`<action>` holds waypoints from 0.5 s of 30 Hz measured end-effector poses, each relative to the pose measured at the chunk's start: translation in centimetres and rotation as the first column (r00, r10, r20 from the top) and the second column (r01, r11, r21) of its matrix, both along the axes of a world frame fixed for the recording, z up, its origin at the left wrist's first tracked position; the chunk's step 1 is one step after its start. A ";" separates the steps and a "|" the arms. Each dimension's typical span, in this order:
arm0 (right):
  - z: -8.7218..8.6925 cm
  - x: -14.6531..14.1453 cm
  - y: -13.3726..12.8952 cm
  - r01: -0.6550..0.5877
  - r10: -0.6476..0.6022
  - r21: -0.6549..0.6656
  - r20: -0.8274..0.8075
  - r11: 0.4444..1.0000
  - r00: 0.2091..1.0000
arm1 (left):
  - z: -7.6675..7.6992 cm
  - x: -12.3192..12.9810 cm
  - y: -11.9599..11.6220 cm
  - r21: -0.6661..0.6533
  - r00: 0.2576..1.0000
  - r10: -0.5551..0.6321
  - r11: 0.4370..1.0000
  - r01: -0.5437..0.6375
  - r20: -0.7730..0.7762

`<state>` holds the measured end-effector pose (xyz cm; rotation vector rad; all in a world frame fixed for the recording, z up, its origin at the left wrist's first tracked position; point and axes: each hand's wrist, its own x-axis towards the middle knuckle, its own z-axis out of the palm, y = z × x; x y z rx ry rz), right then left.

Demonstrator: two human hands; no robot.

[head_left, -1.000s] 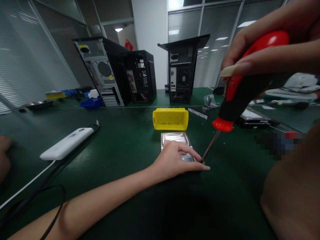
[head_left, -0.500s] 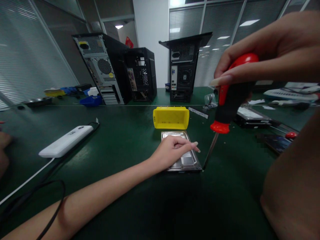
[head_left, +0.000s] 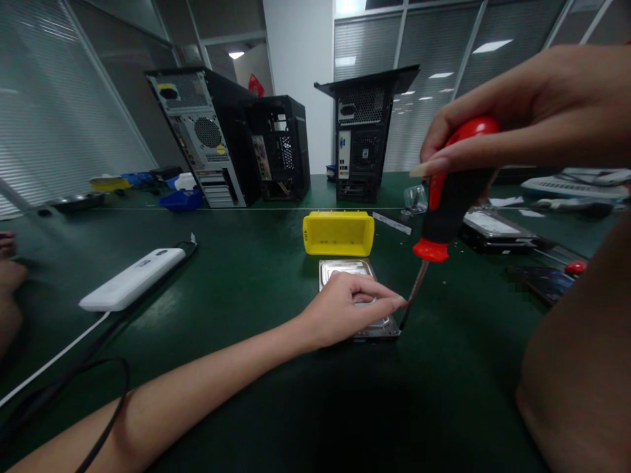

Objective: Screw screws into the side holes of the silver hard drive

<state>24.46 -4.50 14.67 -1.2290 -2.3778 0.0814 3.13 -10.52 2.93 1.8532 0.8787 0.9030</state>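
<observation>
A silver hard drive (head_left: 382,328) lies flat on the green table in front of me, partly covered by my left hand (head_left: 352,305). Thumb and index fingertip of that hand come together at the shaft of a red and black screwdriver (head_left: 451,203). My right hand (head_left: 517,121) is wrapped round the screwdriver's handle from above. The tool leans, its tip down at the drive's near right corner; whether it sits in a screw is too small to tell.
Behind the drive stands a yellow bin (head_left: 338,235). More hard drives (head_left: 495,226) and a phone-like dark slab (head_left: 539,282) lie right. A white power strip (head_left: 133,279) with cables is left. Computer cases (head_left: 227,138) stand at the back. Another person's hand (head_left: 10,269) shows at the left edge.
My left fingers have moved right, from over the drive to the screwdriver's shaft, and closed there. My right hand and the handle have shifted slightly left, the tip now against the drive's corner.
</observation>
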 end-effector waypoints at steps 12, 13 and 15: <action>5.9 -2.5 -0.5 -0.044 0.050 -0.030 0.249 0.999 0.967 | -0.2 0.4 0.1 0.054 1.000 -0.013 0.998 0.013 0.014; 5.9 -2.6 -0.5 -0.048 0.054 -0.030 0.241 0.998 0.969 | -0.2 0.5 0.1 0.052 1.000 -0.008 0.999 0.008 0.009; 5.8 -2.8 -0.6 -0.059 0.065 -0.036 0.233 0.998 0.970 | -0.3 0.5 0.1 0.045 1.000 0.003 0.999 -0.003 0.000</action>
